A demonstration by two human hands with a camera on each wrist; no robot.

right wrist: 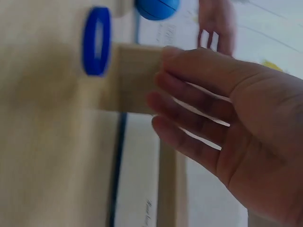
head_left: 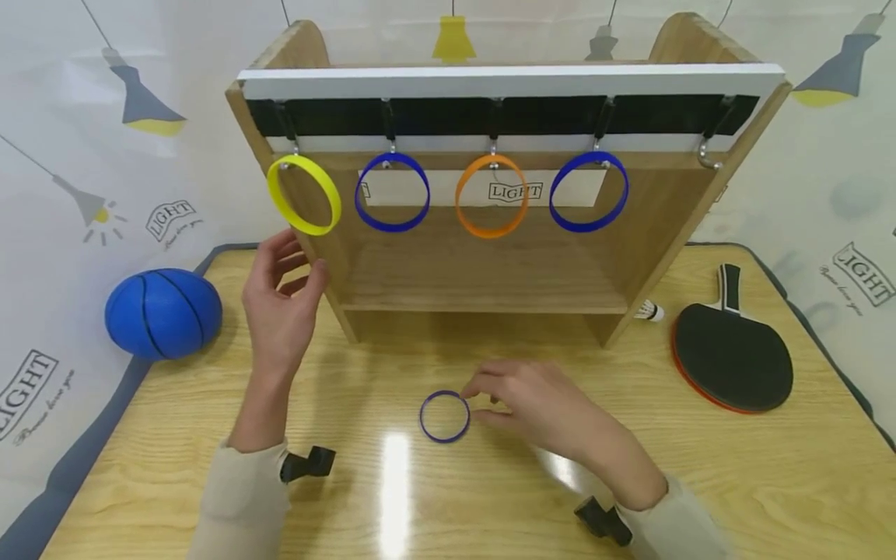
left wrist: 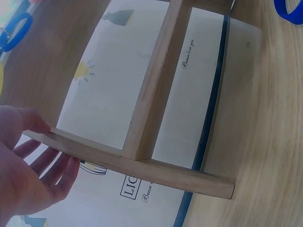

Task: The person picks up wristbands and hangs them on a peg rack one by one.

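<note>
1. Pale wood made up the counter (head_left: 700, 482), and near its front edge a small blue ring (head_left: 444, 416) lay flat, in front of the wooden rack (head_left: 483, 272).
2. The right hand (head_left: 532, 404) lay low over the counter just right of that ring, its fingers loosely bent, the fingertips (head_left: 476, 385) at the ring's right rim. Whether they touched it, I could not tell; nothing was gripped.
3. The left hand (head_left: 280, 299) was raised at the rack's left front post, fingers relaxed and spread, holding nothing, just below the yellow ring (head_left: 304, 194).
4. Left of the rack, a blue ball (head_left: 163, 313) sat at the counter's edge.
5. Right of the rack lay a table-tennis paddle (head_left: 731, 354), black face up, with a small white shuttlecock (head_left: 649, 311) between it and the rack's right post.
6. Under the rack's top rail, hooks carried four rings: the yellow one, a blue ring (head_left: 392, 191), an orange ring (head_left: 491, 195) and another blue ring (head_left: 589, 191). The far-right hook (head_left: 708, 155) was bare.
</note>
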